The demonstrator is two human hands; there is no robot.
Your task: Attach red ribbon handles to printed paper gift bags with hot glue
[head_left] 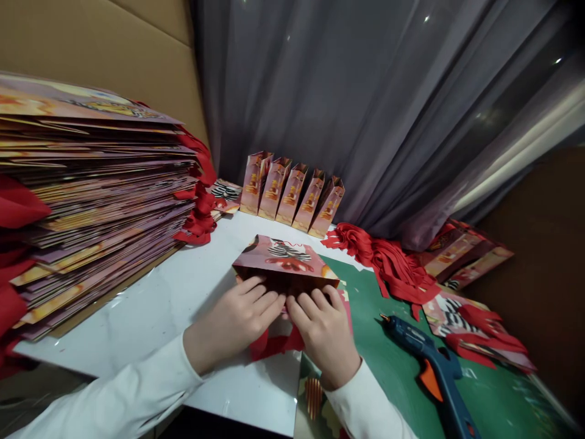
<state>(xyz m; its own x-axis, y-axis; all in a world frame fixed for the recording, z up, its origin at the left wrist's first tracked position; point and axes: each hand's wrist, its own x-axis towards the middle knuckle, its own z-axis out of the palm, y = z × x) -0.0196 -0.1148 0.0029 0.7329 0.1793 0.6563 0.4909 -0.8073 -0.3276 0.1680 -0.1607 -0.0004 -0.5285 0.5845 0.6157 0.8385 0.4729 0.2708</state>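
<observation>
A printed paper gift bag (256,256) with a zebra-striped bow picture lies on its side in front of me, its dark mouth facing me. My left hand (242,320) and my right hand (326,335) are side by side at the near edge of that mouth. Fingers of both hands are curled over the edge into the bag, and the fingertips are hidden inside. Beneath my hands, a red ribbon (269,347) hangs from the near side of the bag onto the white tabletop (251,390).
A tall stack of flat bags (100,195) with red ribbons rises at left. Several upright bags (292,189) stand in a row at the back. Red ribbons (388,262) are heaped at right, above a blue glue gun (425,353) on a green mat (379,366). Grey curtains (311,91) hang behind.
</observation>
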